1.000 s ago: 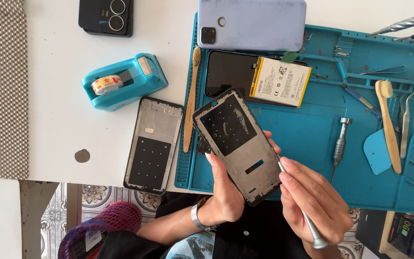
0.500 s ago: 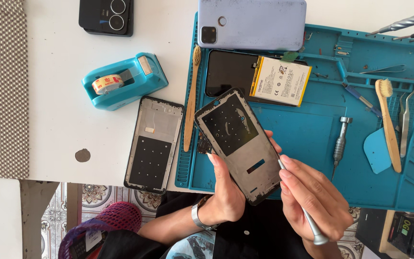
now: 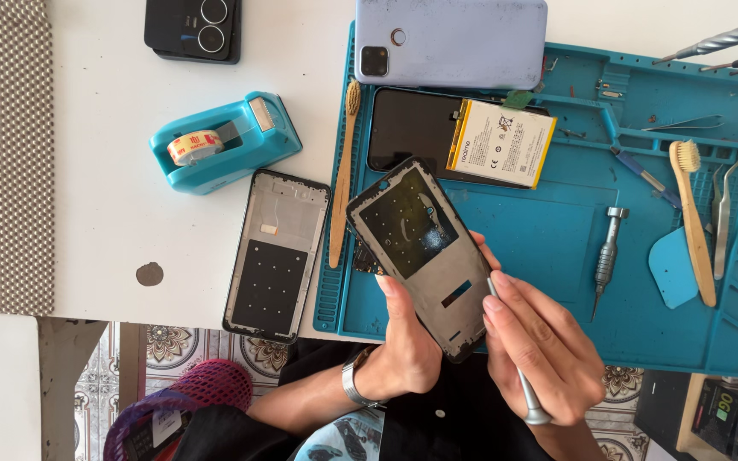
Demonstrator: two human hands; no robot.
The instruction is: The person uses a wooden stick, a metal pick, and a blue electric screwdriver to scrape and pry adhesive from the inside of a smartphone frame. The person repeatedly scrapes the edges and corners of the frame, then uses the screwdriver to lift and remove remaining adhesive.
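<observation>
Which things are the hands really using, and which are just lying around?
In use:
left hand holding phone frame
right hand holding metal tool

Lying about:
tape dispenser
second frame
battery
lilac back cover
bamboo brush

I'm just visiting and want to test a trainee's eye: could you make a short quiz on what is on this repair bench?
1. True or false: the left hand holds the phone frame.
2. What does the right hand grip? A) metal tool B) toothbrush C) tape
3. Which thing lies on the white table between the tape dispenser and the blue mat?

Key
1. True
2. A
3. A second phone frame
</observation>
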